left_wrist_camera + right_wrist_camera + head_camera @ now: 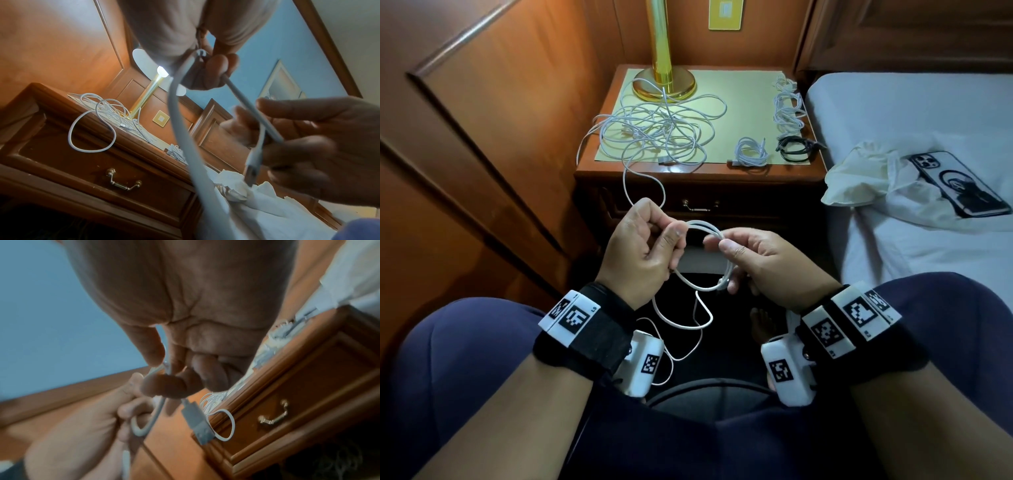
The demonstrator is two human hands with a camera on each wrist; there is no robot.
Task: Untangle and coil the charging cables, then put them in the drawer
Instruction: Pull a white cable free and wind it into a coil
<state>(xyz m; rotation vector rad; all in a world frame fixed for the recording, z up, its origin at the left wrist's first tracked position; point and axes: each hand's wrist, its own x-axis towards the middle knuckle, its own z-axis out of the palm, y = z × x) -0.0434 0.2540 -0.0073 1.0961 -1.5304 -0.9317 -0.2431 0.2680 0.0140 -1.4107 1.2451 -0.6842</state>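
A white charging cable [702,226] is looped between both hands above my lap. My left hand [650,240] pinches the cable where it runs up to the tangled pile of white cables [657,130] on the nightstand [698,174]. My right hand [743,253] pinches the small coil, and its USB plug [197,423] hangs below the fingers. Slack cable [681,318] droops between my knees. On the nightstand's right side lie coiled white cables [751,154] and a coiled black cable [794,149]. The drawer [702,205] is closed.
A brass lamp [662,75] stands at the back of the nightstand. To the right is a bed [928,113] with a phone [959,185] and a crumpled white cloth [859,178]. Wooden panelling [482,137] lines the left side.
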